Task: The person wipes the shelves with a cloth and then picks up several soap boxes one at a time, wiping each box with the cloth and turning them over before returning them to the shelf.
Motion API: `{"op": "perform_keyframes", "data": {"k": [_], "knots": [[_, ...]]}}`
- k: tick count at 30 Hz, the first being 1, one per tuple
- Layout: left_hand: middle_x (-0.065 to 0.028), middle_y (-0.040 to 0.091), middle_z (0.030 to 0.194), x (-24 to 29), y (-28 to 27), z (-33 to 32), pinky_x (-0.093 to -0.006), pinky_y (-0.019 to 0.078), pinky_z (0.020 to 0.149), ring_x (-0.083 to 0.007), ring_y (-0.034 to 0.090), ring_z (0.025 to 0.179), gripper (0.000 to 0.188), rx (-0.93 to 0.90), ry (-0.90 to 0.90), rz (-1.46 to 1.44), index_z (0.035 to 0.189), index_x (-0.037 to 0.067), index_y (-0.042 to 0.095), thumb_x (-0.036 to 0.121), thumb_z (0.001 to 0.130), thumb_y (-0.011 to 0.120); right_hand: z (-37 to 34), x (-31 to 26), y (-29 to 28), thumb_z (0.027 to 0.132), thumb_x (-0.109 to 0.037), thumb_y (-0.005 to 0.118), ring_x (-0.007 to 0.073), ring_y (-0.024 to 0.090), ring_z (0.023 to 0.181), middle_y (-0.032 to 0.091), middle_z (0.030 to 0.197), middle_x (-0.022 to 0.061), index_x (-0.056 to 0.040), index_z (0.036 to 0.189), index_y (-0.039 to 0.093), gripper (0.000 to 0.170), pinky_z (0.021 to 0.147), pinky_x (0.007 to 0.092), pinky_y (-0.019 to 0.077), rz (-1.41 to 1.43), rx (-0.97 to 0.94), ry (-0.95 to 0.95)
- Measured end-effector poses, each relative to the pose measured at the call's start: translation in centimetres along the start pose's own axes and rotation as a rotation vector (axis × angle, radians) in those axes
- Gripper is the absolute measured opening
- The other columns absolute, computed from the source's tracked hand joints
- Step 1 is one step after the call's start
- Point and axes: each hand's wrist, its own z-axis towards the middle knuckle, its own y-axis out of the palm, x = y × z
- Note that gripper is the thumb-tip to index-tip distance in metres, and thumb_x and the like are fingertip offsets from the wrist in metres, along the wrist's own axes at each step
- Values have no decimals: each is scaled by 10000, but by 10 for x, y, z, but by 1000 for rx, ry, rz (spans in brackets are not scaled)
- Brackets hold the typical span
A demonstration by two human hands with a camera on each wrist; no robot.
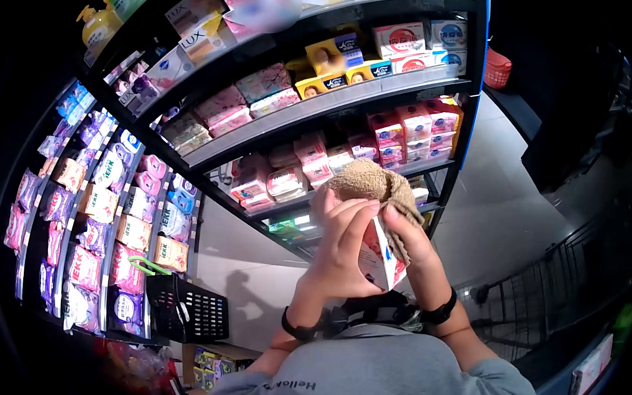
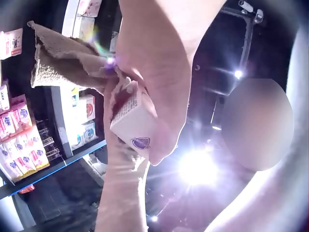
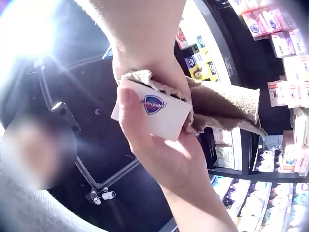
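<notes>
While handling the soap box (image 1: 381, 256) between both hands, use the left hand (image 1: 337, 244) as the clamp: closed around it, thumb flat beside the logo (image 3: 153, 104), other fingers reaching across toward the brown cloth (image 1: 360, 179). Reads as working cloth against box; wiping or wrapping, can't tell. Use the right hand (image 1: 415, 245) for the cloth: thumb pressed on the bunch just beside the left fingertips, gripping by the look of it; can't see the other fingertips, hidden behind. Find the box between the thumbs, tilted, upper end under cloth, loose tail sticking out past the fingers. To do it well, squeeze lightly to spare likely-thin card, and gather that tail to avoid a snag. Check the forearms (image 1: 458, 335): angled inward from the body, meeting in front of the shirt (image 1: 392, 369). Mind the shelf (image 1: 380, 98) beyond the fingers and the basket (image 1: 204, 314) below, to the left of them.
</notes>
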Motion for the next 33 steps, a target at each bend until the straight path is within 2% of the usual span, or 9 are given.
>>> {"op": "perform_keyframes", "data": {"k": [4,10,16,17,20,24,25,29,33], "knots": [[-106,421,1105,1,4,15,-522,98,980,-289,396,1088,904,73,34,20,1172,37,343,343,433,765,-10,-15,2,805,-256,539,127,476,954,503,1062,71,-1,1151,418,446,824,257,384,-65,60,-7],[-187,338,1213,-4,5,29,-409,267,959,-351,338,1145,1004,-88,85,-270,1215,12,272,314,416,801,-30,-11,0,766,-411,563,172,529,952,518,1069,103,-13,1169,388,593,807,291,437,200,207,-39],[-185,315,1233,-5,11,29,-526,147,979,-368,311,1162,1087,-131,127,-244,1293,74,151,302,444,791,-29,-6,-5,858,-406,387,202,553,927,524,1070,125,-17,1180,384,505,788,301,471,501,106,-17],[-183,306,1236,-12,16,24,-546,120,976,-377,306,1163,1112,-100,184,-262,1310,126,104,302,451,789,-32,-9,5,802,-399,511,171,533,951,524,1074,97,-40,1167,407,523,807,298,441,303,260,-29],[-184,274,1249,-15,9,15,-557,117,972,-399,286,1164,1162,-101,147,-276,1328,252,22,307,456,789,-18,-7,6,803,-359,537,146,530,917,527,1041,83,-33,1143,420,486,782,265,432,233,322,-61],[-187,228,1270,-20,-11,-1,-493,218,961,-389,261,1168,1038,-21,92,-93,1302,220,169,232,464,780,3,0,3,802,-348,549,129,531,874,540,964,60,-28,1102,454,449,728,255,441,-97,362,-98],[-188,238,1262,-20,-20,-3,-492,221,960,-380,261,1169,1013,-58,53,-2,1291,197,192,216,464,776,5,-1,8,804,-336,552,119,517,879,536,961,59,-27,1103,455,440,747,250,427,-228,453,50],[-192,309,1195,-15,-45,-23,-466,214,981,-347,292,1145,968,-107,-202,123,1253,30,204,181,477,762,31,29,26,814,-133,535,92,471,858,527,895,56,1,1105,399,349,770,229,380,-546,242,-302],[-175,344,1175,-18,-62,-52,-392,304,928,-338,339,1116,994,-23,-382,223,1247,23,209,242,474,794,46,51,37,844,-294,485,100,457,852,522,899,61,-2,1058,452,364,752,230,377,-505,204,11]]}}
